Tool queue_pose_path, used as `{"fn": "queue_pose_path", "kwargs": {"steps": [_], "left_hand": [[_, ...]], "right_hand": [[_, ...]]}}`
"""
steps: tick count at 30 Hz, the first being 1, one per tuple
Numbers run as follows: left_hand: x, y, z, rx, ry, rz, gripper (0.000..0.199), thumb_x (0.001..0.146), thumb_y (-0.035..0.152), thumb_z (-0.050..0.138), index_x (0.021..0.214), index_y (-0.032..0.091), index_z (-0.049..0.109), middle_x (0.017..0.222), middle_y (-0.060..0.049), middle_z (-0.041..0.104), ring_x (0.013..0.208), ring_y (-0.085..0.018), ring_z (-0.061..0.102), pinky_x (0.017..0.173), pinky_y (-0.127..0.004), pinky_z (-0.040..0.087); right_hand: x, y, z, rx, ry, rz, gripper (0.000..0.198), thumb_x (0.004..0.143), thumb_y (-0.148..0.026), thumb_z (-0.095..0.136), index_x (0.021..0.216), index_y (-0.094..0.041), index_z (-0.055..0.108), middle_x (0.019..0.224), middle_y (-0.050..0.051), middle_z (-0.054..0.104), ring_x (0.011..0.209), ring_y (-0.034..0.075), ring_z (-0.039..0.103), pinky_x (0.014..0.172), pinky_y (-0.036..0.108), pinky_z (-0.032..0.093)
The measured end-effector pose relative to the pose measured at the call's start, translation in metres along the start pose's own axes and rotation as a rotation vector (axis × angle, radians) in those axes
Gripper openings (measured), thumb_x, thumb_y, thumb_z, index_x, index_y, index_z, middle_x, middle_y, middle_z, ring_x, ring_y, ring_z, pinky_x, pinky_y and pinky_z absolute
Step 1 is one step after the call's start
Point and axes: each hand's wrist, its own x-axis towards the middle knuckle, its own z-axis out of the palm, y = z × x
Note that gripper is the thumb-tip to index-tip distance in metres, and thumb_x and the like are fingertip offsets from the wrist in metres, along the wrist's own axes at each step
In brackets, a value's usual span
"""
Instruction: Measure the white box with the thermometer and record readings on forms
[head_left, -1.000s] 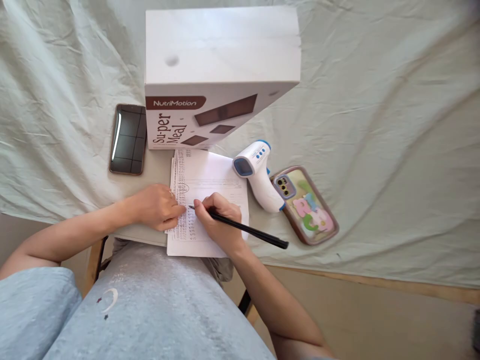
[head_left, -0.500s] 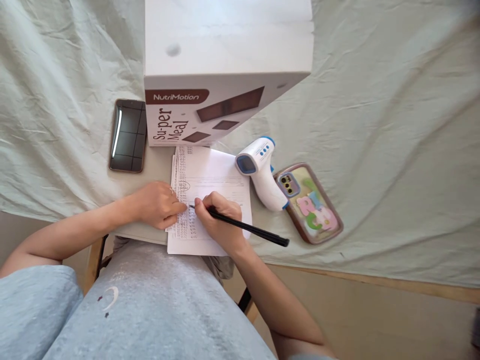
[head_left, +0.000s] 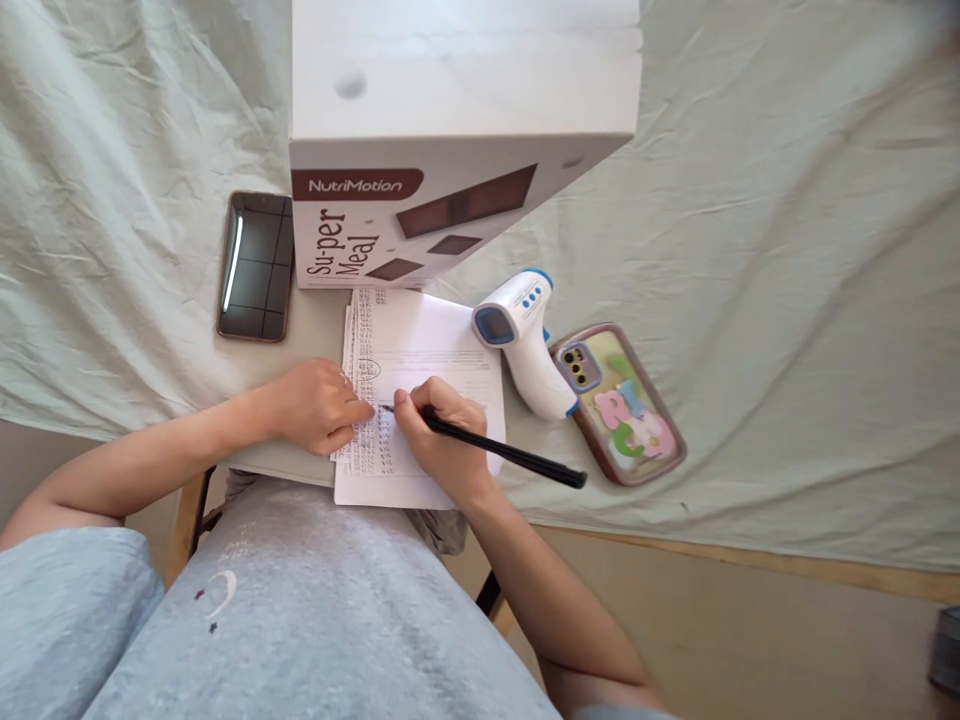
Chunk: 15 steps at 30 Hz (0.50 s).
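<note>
A stack of white paper sheets (head_left: pixel 427 330) lies in front of me, its top sheet covered on the left with dense columns of small handwriting. My right hand (head_left: pixel 446 430) rests on the sheet, pinching a black pen (head_left: pixel 517 455) whose tip meets the writing. Beside the pen tip, my left hand (head_left: pixel 315 405) lies on the left part of the paper, fingers curled and one finger pointing toward the written column. It wears a ring, and nothing shows in its grip. Part of the page is hidden beneath both hands.
A large white NutriMotion box (head_left: pixel 450 80) stands just beyond the papers. To its left lies a dark-screened phone (head_left: pixel 255 265). A white infrared thermometer (head_left: pixel 529 350) touches the sheets' right side, next to a phone in a decorated case (head_left: pixel 622 405). A pale cloth (head_left: pixel 780 300) covers the table.
My right hand and the pen have shifted slightly to the right along the page. The left hand stays in place. The view itself has moved a little.
</note>
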Motion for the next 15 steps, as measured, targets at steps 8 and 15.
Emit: {"fn": "queue_pose_path", "kwargs": {"steps": [8, 15], "left_hand": [[-0.0007, 0.0005, -0.0002, 0.009, 0.018, -0.002, 0.019, 0.075, 0.016, 0.046, 0.074, 0.019, 0.065, 0.053, 0.001, 0.062, 0.048, -0.015, 0.055, 0.05, -0.03, 0.041], [-0.0011, 0.0003, 0.0001, -0.008, -0.043, -0.025, 0.018, 0.075, 0.018, 0.048, 0.075, 0.02, 0.066, 0.056, 0.001, 0.064, 0.05, -0.015, 0.057, 0.052, -0.03, 0.041]], "right_hand": [[-0.0003, -0.0004, 0.0013, -0.041, 0.02, -0.009, 0.032, 0.083, -0.021, 0.053, 0.058, -0.023, 0.033, 0.046, -0.008, 0.037, 0.04, 0.007, 0.034, 0.042, 0.022, 0.03], [-0.0001, -0.0004, -0.0001, -0.033, 0.005, 0.029, 0.032, 0.083, -0.023, 0.053, 0.057, -0.023, 0.034, 0.046, -0.008, 0.038, 0.04, 0.008, 0.036, 0.043, 0.022, 0.031]]}}
